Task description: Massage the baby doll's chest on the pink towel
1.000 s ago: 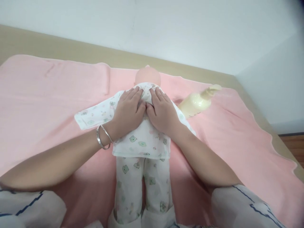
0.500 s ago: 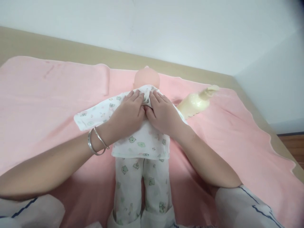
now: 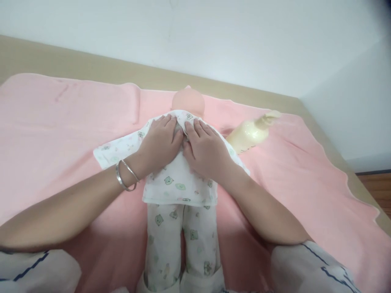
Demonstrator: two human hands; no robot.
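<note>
L hand [image 3: 160,142] & R hand [image 3: 207,152] palm-down on dressed baby doll [image 3: 181,185], grip flat, nothing clutched; pump bottle [image 3: 249,134] nr R hand, base hidden, on pink blanket [image 3: 293,183].

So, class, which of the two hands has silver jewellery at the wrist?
The left hand: it alone wears silver jewellery; the right hand wears none.

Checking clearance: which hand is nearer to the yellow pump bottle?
Right. The right hand rests on the printed shirt, just left of the yellow pump bottle; the left hand, also on the shirt, lies farther left.
</note>
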